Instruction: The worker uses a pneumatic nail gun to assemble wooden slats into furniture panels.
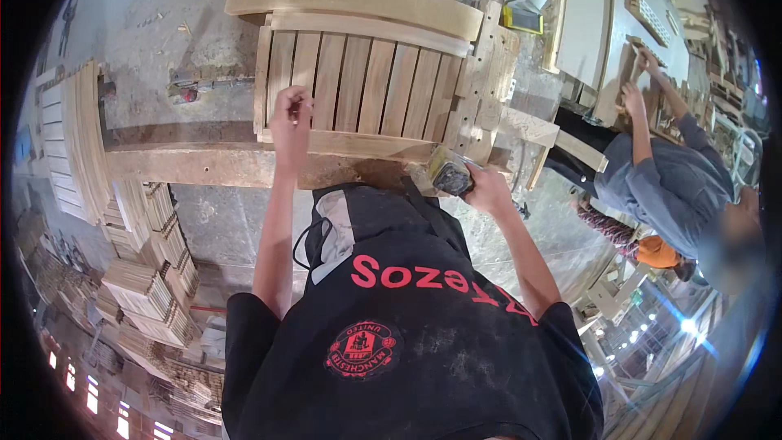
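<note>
A slatted wooden panel [355, 85] lies in front of me, its narrow slats set between rails. Over the slats near its left end is my left hand [291, 118], its fingers curled; something small and dark may be between them, too small to name. My right hand [487, 189] is closed round a blocky mallet [450, 171] with a worn yellowish face and dark sides, beside the panel's near right corner. Along the far side of the panel lies a thick curved wooden board [350, 2]. A wooden piece with holes [482, 98] stands against the panel's right end.
A wooden beam [187, 165] runs along the near edge of the bench. Stacked slatted panels [147, 293] stand at the left. A yellow-edged box [522, 18] lies at the far right. Another person [652, 171] works with both hands at a table [588, 12] on the right.
</note>
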Action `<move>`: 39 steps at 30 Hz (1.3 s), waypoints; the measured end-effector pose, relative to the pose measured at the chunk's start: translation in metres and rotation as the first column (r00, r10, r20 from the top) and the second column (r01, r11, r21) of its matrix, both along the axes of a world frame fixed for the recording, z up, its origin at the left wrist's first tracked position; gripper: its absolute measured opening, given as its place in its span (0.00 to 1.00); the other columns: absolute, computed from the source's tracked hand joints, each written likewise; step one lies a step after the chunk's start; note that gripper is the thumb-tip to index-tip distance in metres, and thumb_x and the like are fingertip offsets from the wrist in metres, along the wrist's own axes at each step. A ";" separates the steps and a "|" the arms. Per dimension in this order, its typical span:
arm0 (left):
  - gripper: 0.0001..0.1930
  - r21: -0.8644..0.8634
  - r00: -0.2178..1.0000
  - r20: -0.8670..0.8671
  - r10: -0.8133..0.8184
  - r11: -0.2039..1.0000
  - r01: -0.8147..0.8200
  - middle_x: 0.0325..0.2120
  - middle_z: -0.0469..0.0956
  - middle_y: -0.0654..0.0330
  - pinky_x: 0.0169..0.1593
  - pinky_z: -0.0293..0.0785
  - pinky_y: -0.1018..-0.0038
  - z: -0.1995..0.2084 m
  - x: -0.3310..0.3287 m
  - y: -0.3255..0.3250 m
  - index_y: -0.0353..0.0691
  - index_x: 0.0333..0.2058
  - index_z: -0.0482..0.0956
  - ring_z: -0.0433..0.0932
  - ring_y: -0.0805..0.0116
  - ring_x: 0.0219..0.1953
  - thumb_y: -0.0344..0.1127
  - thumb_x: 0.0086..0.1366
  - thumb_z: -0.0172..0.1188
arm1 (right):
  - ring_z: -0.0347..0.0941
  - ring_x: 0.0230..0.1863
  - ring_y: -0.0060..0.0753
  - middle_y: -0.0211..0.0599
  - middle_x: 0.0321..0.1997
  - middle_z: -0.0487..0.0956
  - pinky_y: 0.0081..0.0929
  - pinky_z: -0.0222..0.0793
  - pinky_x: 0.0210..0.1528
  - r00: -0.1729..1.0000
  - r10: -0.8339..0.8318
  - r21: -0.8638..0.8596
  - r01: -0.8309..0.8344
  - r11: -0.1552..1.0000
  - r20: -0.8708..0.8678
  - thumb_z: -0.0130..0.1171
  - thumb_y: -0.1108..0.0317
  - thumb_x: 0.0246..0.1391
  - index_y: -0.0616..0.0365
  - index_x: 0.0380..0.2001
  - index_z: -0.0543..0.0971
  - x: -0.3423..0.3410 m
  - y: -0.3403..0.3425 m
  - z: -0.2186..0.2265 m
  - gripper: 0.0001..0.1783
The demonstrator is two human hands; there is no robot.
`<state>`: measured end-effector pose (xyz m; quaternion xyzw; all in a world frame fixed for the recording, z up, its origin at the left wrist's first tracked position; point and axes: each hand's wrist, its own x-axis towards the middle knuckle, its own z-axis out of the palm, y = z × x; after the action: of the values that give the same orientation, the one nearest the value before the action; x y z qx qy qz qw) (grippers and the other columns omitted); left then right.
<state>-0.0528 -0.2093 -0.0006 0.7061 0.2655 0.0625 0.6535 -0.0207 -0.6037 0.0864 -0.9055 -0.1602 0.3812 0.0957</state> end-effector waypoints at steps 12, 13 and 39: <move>0.05 0.279 0.871 -0.093 0.482 0.853 -0.442 0.31 0.76 0.62 0.36 0.72 0.78 0.010 -0.097 0.061 0.33 0.40 0.76 0.74 0.77 0.30 0.24 0.65 0.57 | 0.78 0.31 0.56 0.53 0.28 0.80 0.48 0.75 0.34 0.998 0.056 -0.019 -0.056 0.998 0.000 0.68 0.57 0.37 0.49 0.45 0.81 0.007 -0.003 -0.001 0.26; 0.04 0.329 0.829 -0.126 0.545 0.811 -0.483 0.30 0.76 0.62 0.34 0.72 0.78 0.010 -0.103 0.065 0.34 0.39 0.77 0.74 0.76 0.30 0.23 0.65 0.58 | 0.78 0.31 0.56 0.53 0.28 0.80 0.48 0.75 0.34 0.998 0.055 -0.009 -0.056 0.998 -0.003 0.68 0.57 0.37 0.49 0.45 0.81 0.005 -0.012 -0.006 0.26; 0.07 0.657 0.912 -0.191 -0.362 0.644 0.393 0.36 0.79 0.53 0.48 0.73 0.57 -0.003 -0.047 0.046 0.39 0.37 0.79 0.77 0.50 0.43 0.31 0.59 0.60 | 0.82 0.33 0.30 0.38 0.33 0.84 0.26 0.75 0.38 0.728 -0.678 0.235 0.646 0.727 0.096 0.63 0.61 0.56 0.57 0.40 0.81 0.038 -0.024 -0.047 0.13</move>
<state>-0.0994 -0.1638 -0.0039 0.9365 0.0843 0.0029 0.3404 0.0169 -0.6276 0.0390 -0.9195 0.1320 0.2238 0.2949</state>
